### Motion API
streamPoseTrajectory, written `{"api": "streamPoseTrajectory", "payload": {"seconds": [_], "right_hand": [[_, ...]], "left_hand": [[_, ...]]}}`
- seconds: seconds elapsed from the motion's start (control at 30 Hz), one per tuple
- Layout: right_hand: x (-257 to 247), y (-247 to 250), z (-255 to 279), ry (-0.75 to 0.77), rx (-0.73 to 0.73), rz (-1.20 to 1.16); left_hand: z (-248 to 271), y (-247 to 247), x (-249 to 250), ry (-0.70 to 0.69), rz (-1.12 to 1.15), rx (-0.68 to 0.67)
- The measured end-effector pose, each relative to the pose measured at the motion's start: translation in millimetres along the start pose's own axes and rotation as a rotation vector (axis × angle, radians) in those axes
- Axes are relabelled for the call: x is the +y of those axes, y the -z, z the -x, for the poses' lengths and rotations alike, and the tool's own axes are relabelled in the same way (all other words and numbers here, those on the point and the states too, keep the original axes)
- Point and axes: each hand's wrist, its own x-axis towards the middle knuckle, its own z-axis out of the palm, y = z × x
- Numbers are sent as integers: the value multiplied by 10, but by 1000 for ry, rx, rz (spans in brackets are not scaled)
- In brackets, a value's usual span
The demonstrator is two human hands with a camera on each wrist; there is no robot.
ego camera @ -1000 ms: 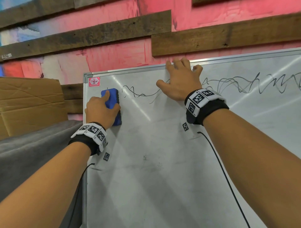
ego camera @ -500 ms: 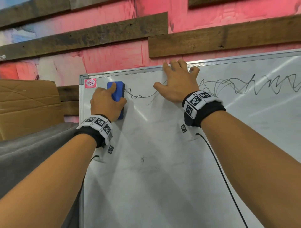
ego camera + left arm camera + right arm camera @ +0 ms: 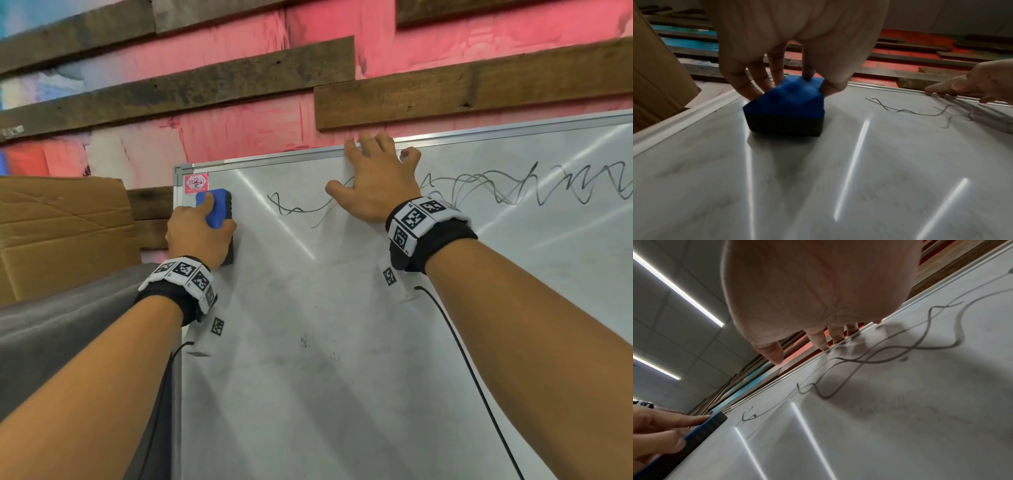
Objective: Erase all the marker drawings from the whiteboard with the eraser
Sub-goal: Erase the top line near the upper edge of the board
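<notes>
Gripping eraser, left hand, whiteboard corner

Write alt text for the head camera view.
A left hand presses a blue eraser on the whiteboard near its top left corner. The right hand rests spread at the top edge, over black marker scribbles running rightward.

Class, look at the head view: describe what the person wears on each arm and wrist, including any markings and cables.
Both forearms are bare, with no sleeves. Behind the left hand sits a black wristband topped by a white band of black square tag markers. The right hand has a matching band. A thin black cable trails from each wrist.
</notes>
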Motion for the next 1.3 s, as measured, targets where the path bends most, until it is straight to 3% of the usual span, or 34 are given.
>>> {"api": "streamPoseTrajectory", "payload": {"seconds": [0.2, 0.4, 0.6, 0.8, 1.03, 1.3], "right_hand": [[-11, -28, -7, -16, 3, -4], [-8, -35, 1, -14, 6, -11], [-19, -48, -7, -21, 21, -18], [1, -35, 5, -6, 24, -6], [-5, -29, -7, -10, -3, -9], [-4, -12, 8, -8, -12, -12]], "left_hand": [[127, -59, -59, -134, 31, -20], [-42, 85, 194, -88, 62, -8], [351, -118, 426, -252, 89, -76], [268, -123, 720, -231, 108, -59], [745, -224, 535, -169, 148, -84], [407, -88, 636, -174, 143, -39]]}}
